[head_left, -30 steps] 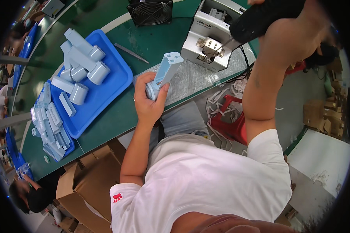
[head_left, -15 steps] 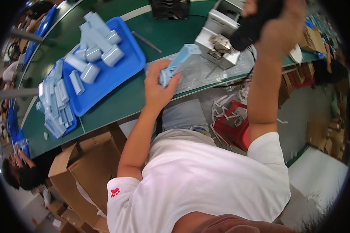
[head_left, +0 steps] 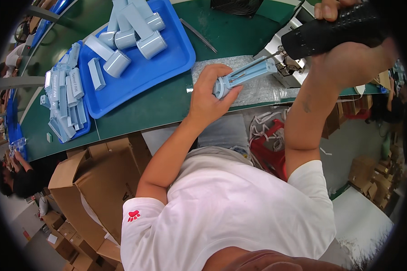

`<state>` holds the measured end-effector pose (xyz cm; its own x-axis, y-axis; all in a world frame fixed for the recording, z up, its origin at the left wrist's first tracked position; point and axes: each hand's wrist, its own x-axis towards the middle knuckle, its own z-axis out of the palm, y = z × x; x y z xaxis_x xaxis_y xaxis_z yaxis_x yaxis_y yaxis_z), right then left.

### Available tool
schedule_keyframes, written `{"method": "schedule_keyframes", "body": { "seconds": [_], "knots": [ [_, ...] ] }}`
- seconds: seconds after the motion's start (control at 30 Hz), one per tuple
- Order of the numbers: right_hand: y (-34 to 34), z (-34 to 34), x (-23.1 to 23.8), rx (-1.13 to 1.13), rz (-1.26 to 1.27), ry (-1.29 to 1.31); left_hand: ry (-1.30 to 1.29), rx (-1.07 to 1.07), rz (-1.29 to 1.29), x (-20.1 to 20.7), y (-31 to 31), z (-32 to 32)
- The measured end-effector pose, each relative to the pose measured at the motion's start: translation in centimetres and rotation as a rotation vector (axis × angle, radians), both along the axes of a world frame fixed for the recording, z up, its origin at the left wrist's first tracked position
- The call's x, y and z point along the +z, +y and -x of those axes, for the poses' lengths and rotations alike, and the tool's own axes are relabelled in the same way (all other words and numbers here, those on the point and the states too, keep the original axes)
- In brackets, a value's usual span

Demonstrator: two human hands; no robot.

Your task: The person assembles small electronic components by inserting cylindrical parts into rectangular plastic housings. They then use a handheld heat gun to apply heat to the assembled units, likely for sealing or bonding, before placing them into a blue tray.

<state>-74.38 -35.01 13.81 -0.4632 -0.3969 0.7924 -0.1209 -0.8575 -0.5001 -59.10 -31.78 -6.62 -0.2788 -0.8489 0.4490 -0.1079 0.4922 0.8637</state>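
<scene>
My left hand (head_left: 209,94) grips a light blue plastic handle part (head_left: 245,76) by its round end, holding it over a sheet of bubble wrap (head_left: 253,88) on the green bench (head_left: 167,101). My right hand (head_left: 353,56) is closed around a black electric screwdriver (head_left: 332,34). Its thin bit touches the far end of the blue part. A blue tray (head_left: 144,72) to the left holds several more light blue parts (head_left: 135,36), some cylindrical.
A second blue tray (head_left: 65,101) at far left is stacked with several flat blue pieces. A grey metal machine (head_left: 285,63) sits behind the screwdriver, and tweezers (head_left: 198,35) lie on the bench. Cardboard boxes (head_left: 99,180) stand below the bench. Another person (head_left: 13,178) sits at lower left.
My left hand has tipped the blue part from upright to lying sideways. My right hand has brought the screwdriver down so its bit meets the part's end.
</scene>
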Motion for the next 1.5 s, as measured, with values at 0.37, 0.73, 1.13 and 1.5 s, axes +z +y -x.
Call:
{"method": "schedule_keyframes", "body": {
  "seconds": [0.37, 0.73, 1.13, 1.5],
  "knots": [
    [-0.1, 1.0, -1.3, 0.008, -0.020, 0.068, 0.008, -0.016, 0.047, 0.0, -0.3, -0.1],
    [0.5, 0.9, -2.3, 0.036, -0.072, 0.005, 0.024, -0.045, 0.077, -0.1, -0.2, -0.4],
    [4.1, 4.9, 2.9, 0.286, -0.092, 0.043, -0.070, 0.137, -0.107, 0.7, 0.4, 0.4],
    [-0.3, 6.5, 0.7, -0.318, 0.162, 0.386, -0.023, 0.099, -0.090, 0.3, 0.1, 0.3]
  ]
}}
